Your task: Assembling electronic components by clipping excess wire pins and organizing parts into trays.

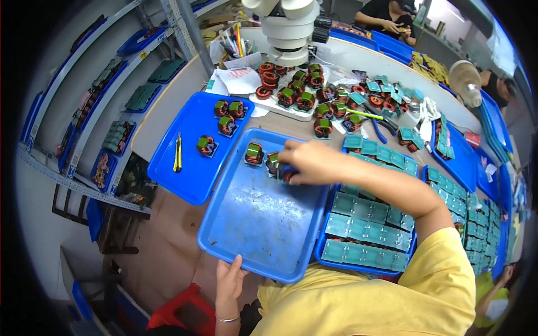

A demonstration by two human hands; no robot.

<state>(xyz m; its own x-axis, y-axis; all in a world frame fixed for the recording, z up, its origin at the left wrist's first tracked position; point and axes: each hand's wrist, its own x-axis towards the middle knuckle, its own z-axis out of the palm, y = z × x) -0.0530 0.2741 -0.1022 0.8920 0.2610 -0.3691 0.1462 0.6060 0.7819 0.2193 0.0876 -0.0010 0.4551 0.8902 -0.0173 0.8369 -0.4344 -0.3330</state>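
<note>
Shelving of grey metal (84,84) stands at the far left, carrying small blue bins. Next comes a flat blue plastic tray (190,168) holding a yellow utility knife (177,152) and four copper-wound coils with green caps (226,124). Nearer the person lies a larger blue plastic tray (252,224); the left hand (230,280) clasps its near rim, fingers curled over the edge in a closed grip. At that tray's far end sit a few coils (254,153), and the right hand (311,162) rests on them, fingertips pinched around a coil (286,172) that is mostly hidden. Farther right, another blue tray holds rows of teal circuit boards (364,229). A white microscope (288,28) rises at the back of the bench (168,106).
</note>
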